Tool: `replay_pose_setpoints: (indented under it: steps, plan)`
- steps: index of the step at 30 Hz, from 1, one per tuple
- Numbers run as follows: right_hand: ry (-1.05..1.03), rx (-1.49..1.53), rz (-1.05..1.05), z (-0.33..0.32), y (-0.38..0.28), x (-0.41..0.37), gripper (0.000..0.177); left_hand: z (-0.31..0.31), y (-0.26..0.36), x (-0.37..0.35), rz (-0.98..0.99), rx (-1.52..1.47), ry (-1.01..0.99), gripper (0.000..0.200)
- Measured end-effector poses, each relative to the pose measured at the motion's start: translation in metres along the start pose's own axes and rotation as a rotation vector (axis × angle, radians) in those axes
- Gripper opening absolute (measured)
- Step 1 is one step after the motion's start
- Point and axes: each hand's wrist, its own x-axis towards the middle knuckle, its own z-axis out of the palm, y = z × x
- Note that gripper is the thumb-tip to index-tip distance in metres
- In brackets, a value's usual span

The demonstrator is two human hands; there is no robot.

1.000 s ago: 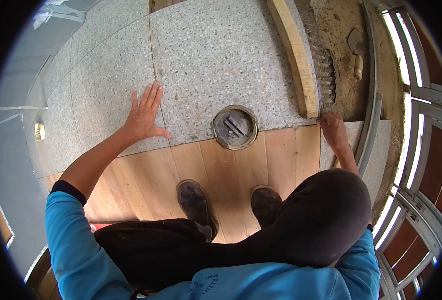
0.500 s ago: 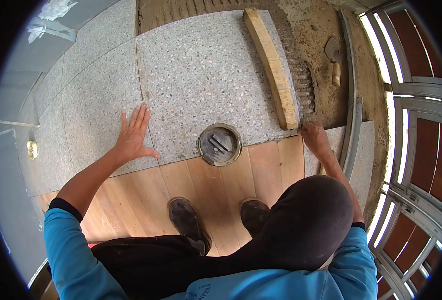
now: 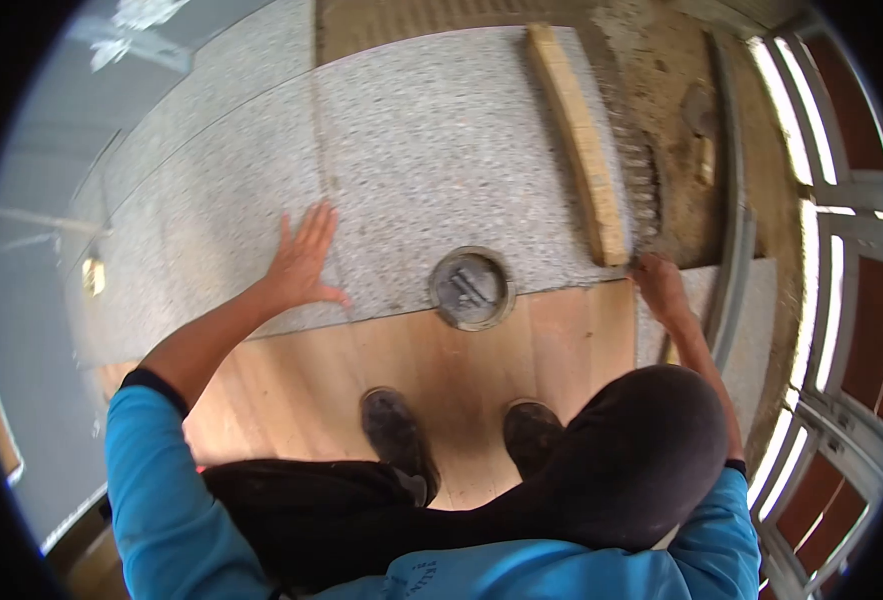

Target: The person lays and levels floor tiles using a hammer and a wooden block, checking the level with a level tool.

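My left hand [image 3: 305, 262] lies spread on the speckled grey floor tile, by the joint with the larger speckled tile [image 3: 442, 150]. Its fingers are apart and nothing is in them. At the near right corner of that larger tile is my right hand [image 3: 662, 288], fingers curled in. Whatever it may hold is hidden. Just beside these fingers ends a wooden bar [image 3: 580, 150], which lies along the tile's right side. Between my hands, a round drain [image 3: 472, 288] with dark bars inside sits at the tile's near edge.
Wood-look tiles [image 3: 482, 350] lie under my shoes [image 3: 397, 425]. To the right are ridged mortar [image 3: 645, 180], a trowel [image 3: 704, 150] lying on the sandy bed, and a long metal bar [image 3: 737, 230]. A metal-framed gate [image 3: 842, 300] stands at the right.
The whole view has shifted, so the scene sits further right and is blurred. Both hands keep their places on the tiles.
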Motion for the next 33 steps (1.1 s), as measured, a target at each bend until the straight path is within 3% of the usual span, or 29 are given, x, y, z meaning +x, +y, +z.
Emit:
replay_pose_setpoints:
  steps: [5,7,9,13,15,17,20,30,33]
  plan:
    - [0.11,-0.072,-0.196,0.003,0.004,0.0,0.018,-0.006,0.002,-0.003,0.011,0.042,-0.015,0.154]
    - [0.073,-0.06,-0.129,-0.001,-0.004,0.0,0.018,-0.006,0.001,-0.003,0.03,0.057,-0.004,0.152]
    - [0.036,-0.071,-0.038,-0.003,-0.007,0.0,0.017,-0.006,-0.002,-0.004,0.043,0.015,0.07,0.136]
    - [0.069,-0.021,-0.064,-0.002,-0.013,0.0,0.018,-0.021,-0.025,0.021,0.034,-0.159,0.123,0.097]
    - [0.099,-0.049,-0.126,0.0,-0.008,-0.001,0.017,-0.029,-0.046,0.053,-0.015,-0.247,0.292,0.074]
    - [0.085,-0.046,-0.102,0.001,-0.007,0.0,0.015,-0.022,-0.084,0.103,-0.067,-0.175,0.452,0.077]
    - [0.078,-0.08,-0.15,0.001,0.001,0.0,0.014,-0.04,-0.088,0.153,-0.35,-0.172,0.339,0.078]
    - [0.068,-0.062,-0.021,0.005,0.007,-0.001,0.01,-0.022,-0.093,0.15,-0.364,-0.029,0.321,0.075]
    - [0.147,0.023,-0.102,0.019,0.024,-0.006,0.015,-0.012,-0.097,0.153,-0.356,0.049,0.383,0.072]
